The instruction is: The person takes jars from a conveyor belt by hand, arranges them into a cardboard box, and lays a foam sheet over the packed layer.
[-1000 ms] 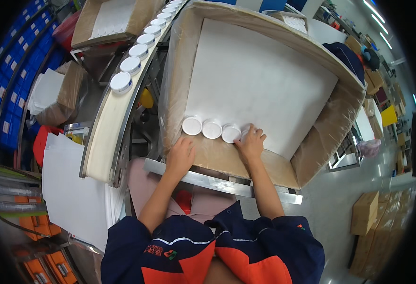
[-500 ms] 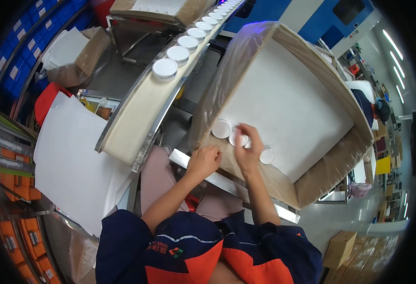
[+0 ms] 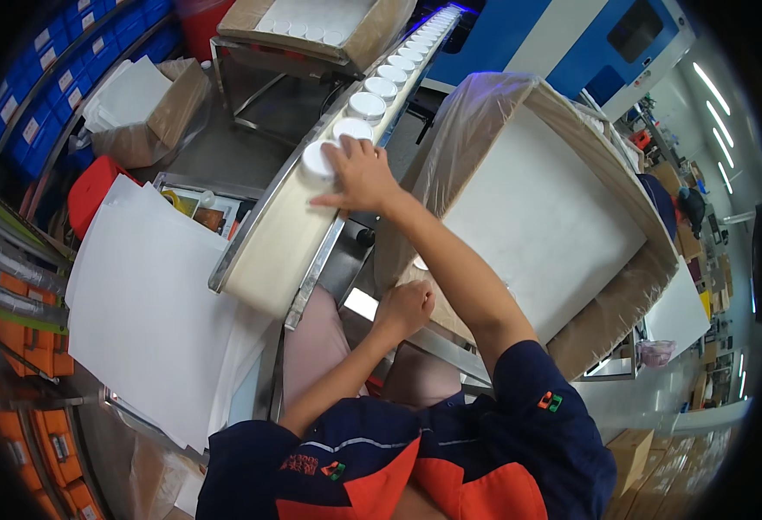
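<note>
My right hand [image 3: 359,178] reaches over the conveyor belt [image 3: 268,251], thumb and fingers apart. Its fingertips touch the edge of the nearest round white lid [image 3: 317,161], and the thumb stretches out just below it. A second white lid [image 3: 352,130] sits right behind, at the head of a row running up the belt. My left hand [image 3: 408,308], curled closed, rests at the near edge of the large plastic-lined box [image 3: 450,325]; whether its fingers hold anything is hidden. Just beyond it, a white lid [image 3: 420,263] shows partly inside the box. My right forearm covers part of that corner.
White sheets [image 3: 151,321] lie stacked left of the belt, beside a red stool [image 3: 99,195]. Another lined carton [image 3: 346,52] stands on a metal frame beyond the belt. Blue bins [image 3: 60,78] and orange bins [image 3: 51,433] line the left. A blue and white machine [image 3: 589,43] stands behind.
My right hand has left the lids in the box and swung left to the front lid on the belt. My left hand stays at the box edge. The view has shifted slightly.
</note>
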{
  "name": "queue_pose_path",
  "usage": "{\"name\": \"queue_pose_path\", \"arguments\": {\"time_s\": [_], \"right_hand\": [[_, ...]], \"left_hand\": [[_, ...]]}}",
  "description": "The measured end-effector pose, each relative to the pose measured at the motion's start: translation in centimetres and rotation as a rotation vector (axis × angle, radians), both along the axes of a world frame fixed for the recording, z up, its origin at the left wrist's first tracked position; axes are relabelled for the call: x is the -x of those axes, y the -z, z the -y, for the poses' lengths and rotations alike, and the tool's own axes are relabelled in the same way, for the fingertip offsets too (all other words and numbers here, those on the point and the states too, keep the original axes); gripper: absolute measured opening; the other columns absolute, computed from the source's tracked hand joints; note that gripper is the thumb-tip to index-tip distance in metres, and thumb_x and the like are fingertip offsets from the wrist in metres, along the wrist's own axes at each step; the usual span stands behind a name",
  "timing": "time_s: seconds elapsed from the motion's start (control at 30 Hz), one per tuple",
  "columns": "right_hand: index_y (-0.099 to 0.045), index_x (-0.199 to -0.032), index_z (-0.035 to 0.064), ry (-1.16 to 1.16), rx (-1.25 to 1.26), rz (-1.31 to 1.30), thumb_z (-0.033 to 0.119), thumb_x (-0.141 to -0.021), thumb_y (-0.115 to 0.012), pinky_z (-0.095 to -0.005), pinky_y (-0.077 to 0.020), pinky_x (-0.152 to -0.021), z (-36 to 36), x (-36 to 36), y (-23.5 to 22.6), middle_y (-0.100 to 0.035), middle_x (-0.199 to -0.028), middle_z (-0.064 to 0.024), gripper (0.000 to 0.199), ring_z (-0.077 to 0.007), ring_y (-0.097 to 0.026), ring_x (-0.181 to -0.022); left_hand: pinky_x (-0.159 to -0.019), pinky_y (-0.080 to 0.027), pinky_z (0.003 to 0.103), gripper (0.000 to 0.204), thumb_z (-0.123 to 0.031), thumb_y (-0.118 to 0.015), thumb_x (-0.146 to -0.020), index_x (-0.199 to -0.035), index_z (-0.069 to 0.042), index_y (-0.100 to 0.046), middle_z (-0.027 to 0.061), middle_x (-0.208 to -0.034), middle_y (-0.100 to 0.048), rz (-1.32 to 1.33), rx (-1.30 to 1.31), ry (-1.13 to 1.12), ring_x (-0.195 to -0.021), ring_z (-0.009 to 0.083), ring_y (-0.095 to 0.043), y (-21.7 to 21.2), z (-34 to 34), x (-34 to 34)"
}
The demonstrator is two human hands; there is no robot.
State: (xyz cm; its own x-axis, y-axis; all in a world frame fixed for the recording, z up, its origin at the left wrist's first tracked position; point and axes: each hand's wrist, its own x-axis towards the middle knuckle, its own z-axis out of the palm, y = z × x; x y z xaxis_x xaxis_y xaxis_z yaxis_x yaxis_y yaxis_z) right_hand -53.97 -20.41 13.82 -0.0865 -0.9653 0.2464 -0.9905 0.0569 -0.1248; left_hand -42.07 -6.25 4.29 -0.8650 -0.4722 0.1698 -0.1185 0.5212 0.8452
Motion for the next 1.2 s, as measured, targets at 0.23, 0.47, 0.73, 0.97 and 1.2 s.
{"name": "queue_pose_path", "arguments": {"time_s": [0.23,0.47,0.73,0.97,1.2], "right_hand": [[-0.057,-0.139,0.0213,0.095,-0.064,-0.059,0.07,-0.05,-0.086,-0.0649,-0.0399,-0.101,-0.2,-3.9,-2.9,-0.043,-0.145,-0.0265,0.106,-0.0517,-0.042,-0.128],[-0.069,-0.124,0.0173,-0.084,-0.09,0.209,0.063,-0.049,-0.09,-0.0618,-0.0382,-0.107,-0.8,-2.3,-2.7,-0.031,-0.154,-0.0277,0.091,-0.0533,-0.035,-0.136],[-0.071,-0.122,0.0144,0.112,0.666,0.26,0.056,-0.044,-0.096,-0.0555,-0.0306,-0.114,-20.9,-1.4,-1.7,-0.024,-0.157,-0.027,0.092,-0.0451,-0.029,-0.144],[-0.063,-0.128,0.006,1.142,0.409,0.084,0.053,-0.053,-0.095,-0.0572,-0.0352,-0.111,-42.7,9.1,10.9,-0.026,-0.156,-0.0279,0.094,-0.0468,-0.029,-0.141],[-0.06,-0.133,0.0149,1.514,0.043,0.123,0.053,-0.052,-0.094,-0.0682,-0.0378,-0.103,-47.9,12.5,12.3,-0.016,-0.161,-0.0253,0.096,-0.0548,-0.023,-0.141]], "left_hand": [[-0.076,-0.054,0.049,0.017,-0.016,-0.056,-0.091,-0.087,-0.001,-0.065,0.0211,-0.088,-0.069,0.032,0.054,-0.005,-0.084,0.0392,-0.068,-1.1,0.2,-0.3],[-0.081,-0.054,0.05,0.02,-0.018,-0.058,-0.091,-0.09,0.0,-0.068,0.0222,-0.09,-0.069,0.146,0.042,0.024,-0.089,0.0407,-0.068,-1.6,-0.3,0.2],[-0.078,-0.054,0.051,0.017,-0.018,-0.064,-0.087,-0.09,-0.002,-0.07,0.0218,-0.087,-0.07,0.099,0.174,-0.088,-0.086,0.0412,-0.068,1.4,-0.4,0.7],[-0.068,-0.053,0.046,0.014,-0.021,-0.067,-0.089,-0.086,-0.007,-0.067,0.0113,-0.078,-0.07,0.1,0.137,-0.038,-0.074,0.0343,-0.068,0.2,-0.6,1.4],[-0.066,-0.051,0.046,0.013,-0.019,-0.067,-0.089,-0.084,-0.007,-0.065,0.0105,-0.075,-0.068,0.164,0.181,-0.046,-0.073,0.0339,-0.067,0.1,-1.0,1.4]]}}
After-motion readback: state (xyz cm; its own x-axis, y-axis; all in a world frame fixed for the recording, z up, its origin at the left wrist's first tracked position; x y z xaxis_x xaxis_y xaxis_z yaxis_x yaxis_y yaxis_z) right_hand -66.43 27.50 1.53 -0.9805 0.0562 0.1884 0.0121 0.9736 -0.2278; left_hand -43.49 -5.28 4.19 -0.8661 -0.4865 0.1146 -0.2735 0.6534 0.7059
